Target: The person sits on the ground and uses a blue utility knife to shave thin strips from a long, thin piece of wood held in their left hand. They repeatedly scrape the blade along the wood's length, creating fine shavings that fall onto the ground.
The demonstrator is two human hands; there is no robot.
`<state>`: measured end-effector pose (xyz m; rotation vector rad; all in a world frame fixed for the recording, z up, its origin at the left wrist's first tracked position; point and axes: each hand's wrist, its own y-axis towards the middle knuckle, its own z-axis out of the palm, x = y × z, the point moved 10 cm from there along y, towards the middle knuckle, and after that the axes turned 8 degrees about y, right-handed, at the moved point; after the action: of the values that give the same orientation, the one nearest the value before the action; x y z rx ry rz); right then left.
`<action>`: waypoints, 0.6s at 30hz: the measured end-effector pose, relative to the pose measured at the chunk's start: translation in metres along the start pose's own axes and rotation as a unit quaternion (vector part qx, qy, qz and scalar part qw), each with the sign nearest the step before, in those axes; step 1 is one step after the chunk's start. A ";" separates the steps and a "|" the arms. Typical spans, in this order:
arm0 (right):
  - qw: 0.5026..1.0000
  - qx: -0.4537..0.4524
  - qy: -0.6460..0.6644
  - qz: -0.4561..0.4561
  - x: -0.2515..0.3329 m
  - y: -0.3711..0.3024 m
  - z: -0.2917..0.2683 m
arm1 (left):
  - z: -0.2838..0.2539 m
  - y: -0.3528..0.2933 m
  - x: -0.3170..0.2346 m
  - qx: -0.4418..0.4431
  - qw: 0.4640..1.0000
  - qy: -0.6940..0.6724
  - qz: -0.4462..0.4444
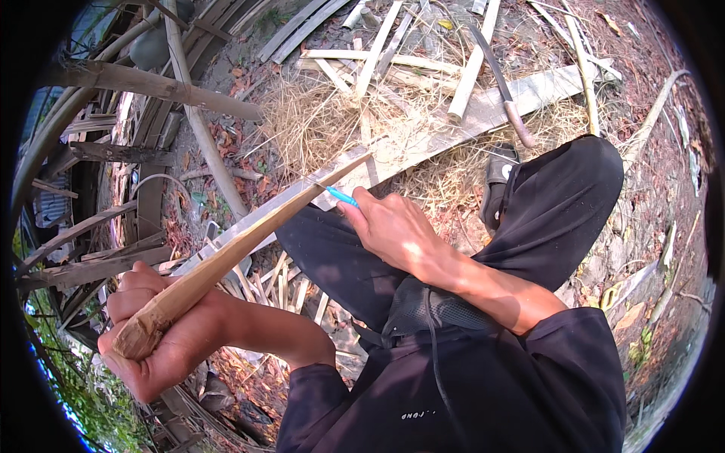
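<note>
My left hand point(155, 332) grips the thick lower end of a long split bamboo piece point(249, 241), which slants up and to the right to a narrow tip near the straw. My right hand point(393, 226) is closed on a small blue-handled tool point(342, 197), its tip resting against the bamboo a little below the narrow end. Both hands work above my lap in black trousers point(559, 204).
A flat pale board point(483, 113) lies across the ground ahead with straw and several bamboo strips point(377, 60) around it. A long machete with a brown handle point(506, 98) rests on the board. Stacked poles and planks point(113, 151) crowd the left side. A dark sandal point(498, 177) sits by my knee.
</note>
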<state>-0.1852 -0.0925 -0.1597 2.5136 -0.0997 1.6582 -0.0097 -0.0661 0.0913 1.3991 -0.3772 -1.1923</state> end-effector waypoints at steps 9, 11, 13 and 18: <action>0.998 -0.056 -0.030 -0.019 -0.068 -0.011 -0.006 | -0.004 -0.006 -0.001 0.008 0.998 -0.054 -0.016; 0.998 -0.027 0.052 0.008 -0.007 -0.009 -0.017 | -0.012 -0.007 -0.001 -0.006 0.999 -0.026 -0.017; 0.983 -0.067 0.090 -0.143 0.041 -0.020 -0.018 | -0.008 -0.006 0.000 -0.004 1.000 -0.023 -0.020; 0.988 0.026 -0.072 0.131 -0.127 -0.014 0.000 | -0.007 -0.004 0.007 0.001 0.997 -0.071 -0.031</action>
<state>-0.2335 -0.0802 -0.2777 2.7582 -0.4250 1.5799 -0.0031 -0.0667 0.0831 1.3410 -0.4368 -1.3461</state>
